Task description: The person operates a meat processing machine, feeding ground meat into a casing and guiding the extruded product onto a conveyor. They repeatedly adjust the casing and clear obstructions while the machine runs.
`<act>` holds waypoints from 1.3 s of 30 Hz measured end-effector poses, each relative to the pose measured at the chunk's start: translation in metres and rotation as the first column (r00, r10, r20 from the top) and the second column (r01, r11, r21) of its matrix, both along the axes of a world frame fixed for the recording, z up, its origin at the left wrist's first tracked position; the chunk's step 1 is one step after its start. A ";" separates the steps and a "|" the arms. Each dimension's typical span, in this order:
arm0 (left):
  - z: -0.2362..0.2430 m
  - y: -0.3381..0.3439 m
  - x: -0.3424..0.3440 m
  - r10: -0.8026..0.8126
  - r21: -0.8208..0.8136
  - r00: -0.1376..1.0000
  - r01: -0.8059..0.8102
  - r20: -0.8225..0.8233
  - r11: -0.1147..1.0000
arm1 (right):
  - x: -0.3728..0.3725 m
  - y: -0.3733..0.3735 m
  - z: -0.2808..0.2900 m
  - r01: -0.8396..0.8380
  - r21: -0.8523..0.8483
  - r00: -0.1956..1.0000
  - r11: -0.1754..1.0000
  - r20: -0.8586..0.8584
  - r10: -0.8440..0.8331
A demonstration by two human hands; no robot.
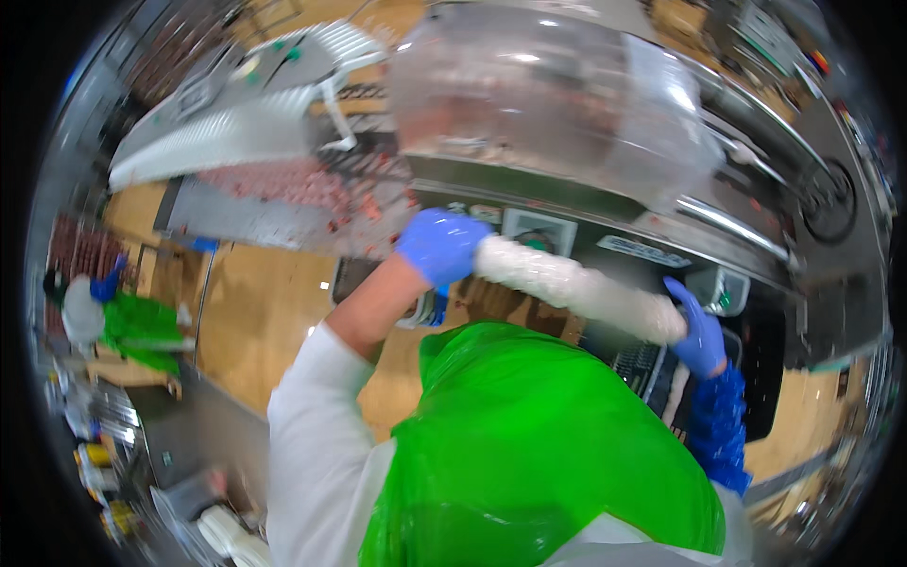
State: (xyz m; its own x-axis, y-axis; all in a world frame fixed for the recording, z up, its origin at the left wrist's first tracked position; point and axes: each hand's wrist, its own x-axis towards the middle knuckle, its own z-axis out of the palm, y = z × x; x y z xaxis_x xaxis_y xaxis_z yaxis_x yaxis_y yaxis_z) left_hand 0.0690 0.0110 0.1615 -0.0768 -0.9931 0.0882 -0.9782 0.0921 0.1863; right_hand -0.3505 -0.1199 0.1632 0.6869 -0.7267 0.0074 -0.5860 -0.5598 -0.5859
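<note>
A long, pale, wrinkled roll (576, 288) stretches between my hands in front of my green apron, sloping down to the right. My left hand (442, 248), in a blue glove, is closed round its left end. At the other end, my right hand (697, 331), also gloved in blue, wraps round the roll with its fingers partly hidden. The roll's surface is slightly blurred, so I cannot tell its exact kind. Just beyond it stands a metal machine with a clear curved cover (529, 94).
Meat scraps lie on the metal tray (274, 203) at the left, below a ribbed guard (227, 123). Small plastic bins (557, 227) hang on the machine's front. A black crate (763, 378) is beside my right arm. Another person (142, 326) in a green apron stands far left.
</note>
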 end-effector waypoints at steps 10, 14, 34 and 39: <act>0.036 0.009 -0.015 0.328 -0.202 0.923 -0.367 -0.201 0.908 | -0.016 -0.116 0.086 -0.156 0.520 0.763 0.840 0.603 -0.232; 0.069 -0.031 0.002 0.315 -0.270 0.938 -0.344 -0.147 0.899 | 0.035 -0.168 0.072 -0.460 0.537 0.399 0.707 0.837 -0.376; 0.160 -0.276 0.145 0.097 -0.114 0.995 -0.100 -0.033 0.988 | 0.177 -0.351 0.071 -0.216 0.608 0.128 0.764 0.794 -0.595; 0.149 -0.297 0.142 0.070 -0.286 0.998 -0.065 0.005 0.956 | 0.184 -0.353 0.072 -0.185 0.683 0.009 0.707 0.721 -0.693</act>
State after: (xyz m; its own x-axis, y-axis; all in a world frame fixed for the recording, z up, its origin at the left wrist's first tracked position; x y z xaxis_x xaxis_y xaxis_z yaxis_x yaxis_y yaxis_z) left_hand 0.2109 -0.2858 0.3101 -0.0139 -0.9295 0.3684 -0.9864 0.0731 0.1471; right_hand -0.1666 -0.4732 0.2357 0.1336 -0.9910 -0.0021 0.6740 0.0924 -0.7329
